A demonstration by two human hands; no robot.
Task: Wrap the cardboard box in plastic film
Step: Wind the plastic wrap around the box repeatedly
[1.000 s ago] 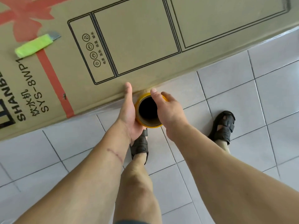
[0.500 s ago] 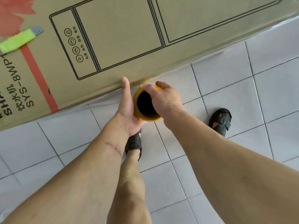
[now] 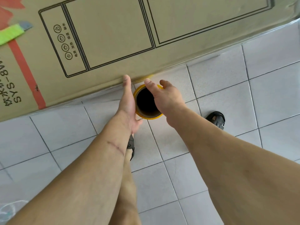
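A large cardboard box (image 3: 113, 38) with printed line drawings lies on the tiled floor. Clear plastic film (image 3: 209, 60) clings along its near side. The film roll (image 3: 146, 101), with a yellow rim and a dark hollow core, stands upright beside the box edge, seen end-on. My left hand (image 3: 128, 103) presses flat against the roll's left side with straight fingers, its thumb under the near rim. My right hand (image 3: 167, 98) curves over the roll's right side, thumb lying across the rim; its other fingers are hidden behind the roll.
A green utility knife (image 3: 11, 34) lies on top of the box at the far left. Pale floor tiles (image 3: 243, 95) stretch to the right. My feet in dark sandals (image 3: 216, 118) stand close behind the roll.
Both hands carried the roll to the right along the box's near side. My right thumb has come out of the core and now lies over the rim.
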